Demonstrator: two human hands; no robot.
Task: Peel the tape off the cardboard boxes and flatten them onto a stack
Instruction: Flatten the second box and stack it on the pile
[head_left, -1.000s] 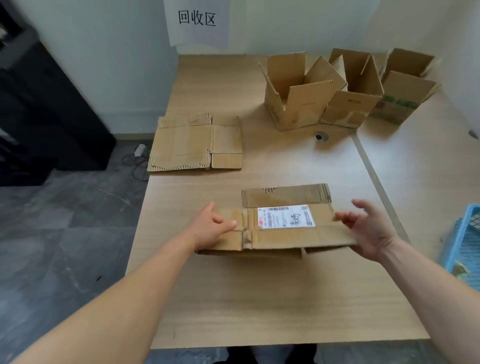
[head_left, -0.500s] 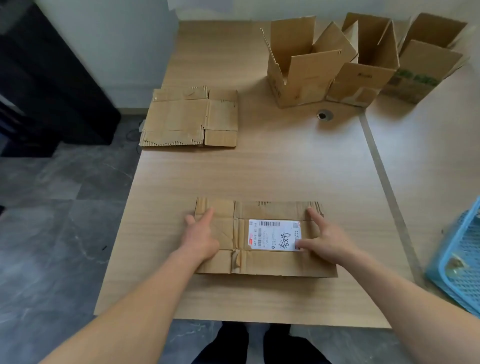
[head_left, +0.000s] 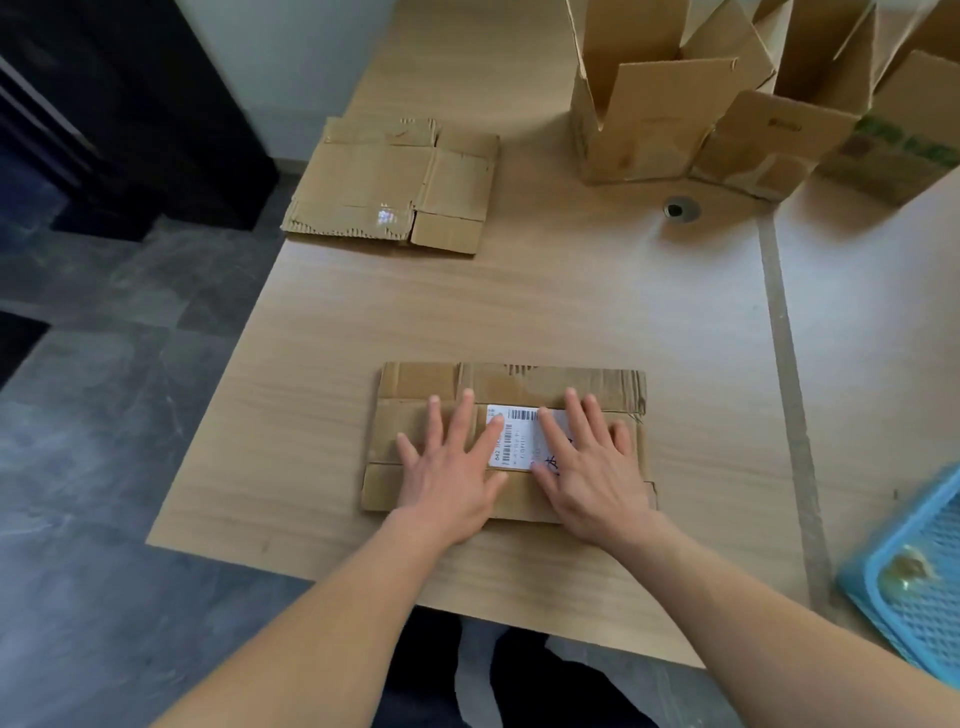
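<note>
Near table (head_left: 519, 301) front edge: both hands flat on collapsed box (head_left: 415, 382).
L hand (head_left: 452, 467) & R hand (head_left: 592, 467) lie side by side, fingers straight & spread, pressing, gripping nothing; fingertips overlap shipping label (head_left: 519, 441). Best bet: lean weight over creases so flaps don't spring up, then carry it to stack (head_left: 384, 182) at far left.

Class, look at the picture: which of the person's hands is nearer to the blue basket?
Right. The right hand presses the flattened box on its basket side, left of the blue basket; the left hand lies beyond it, farther left.
</note>
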